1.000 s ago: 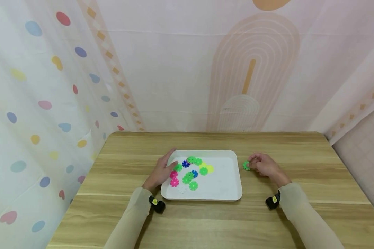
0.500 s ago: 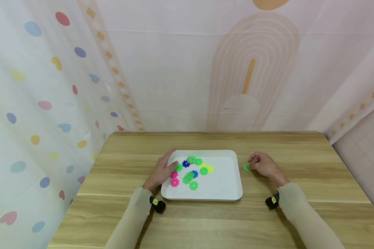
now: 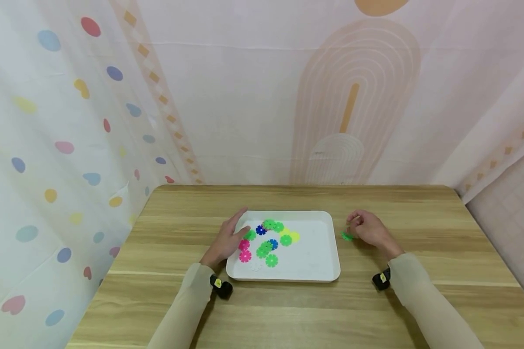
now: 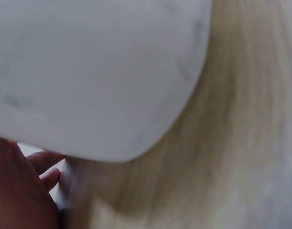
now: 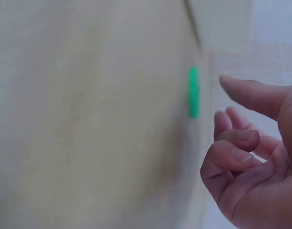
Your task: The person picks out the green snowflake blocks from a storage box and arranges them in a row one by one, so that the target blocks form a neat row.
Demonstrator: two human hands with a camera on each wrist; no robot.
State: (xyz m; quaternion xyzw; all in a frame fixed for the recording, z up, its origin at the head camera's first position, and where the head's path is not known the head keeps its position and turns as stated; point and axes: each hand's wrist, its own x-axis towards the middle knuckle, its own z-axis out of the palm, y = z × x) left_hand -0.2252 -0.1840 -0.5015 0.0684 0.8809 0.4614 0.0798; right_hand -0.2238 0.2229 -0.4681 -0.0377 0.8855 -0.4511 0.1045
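In the head view a white tray (image 3: 307,261) lies on the table, holding several notched plastic discs in green, pink, blue, yellow and white. At its left rim rests my left hand (image 3: 225,242), thumb over the inside near a green disc (image 3: 251,235), forefinger stretched toward the far corner. My right hand (image 3: 368,228) is just right of the tray, by a single green disc (image 3: 347,236) on the table. The right wrist view shows this green disc (image 5: 193,92) apart from the hand's thumb and loosely curled fingers (image 5: 231,160). Nothing is between them.
The wooden table (image 3: 279,315) extends around the tray. Patterned curtains (image 3: 244,97) hang behind and beside it. A black wrist camera (image 3: 221,287) sits on the left wrist and another black wrist camera (image 3: 381,280) on the right.
My right hand has let go of the green disc and drawn slightly up and away from it. The disc now lies flatter beside the tray. My left hand has stayed at the rim.
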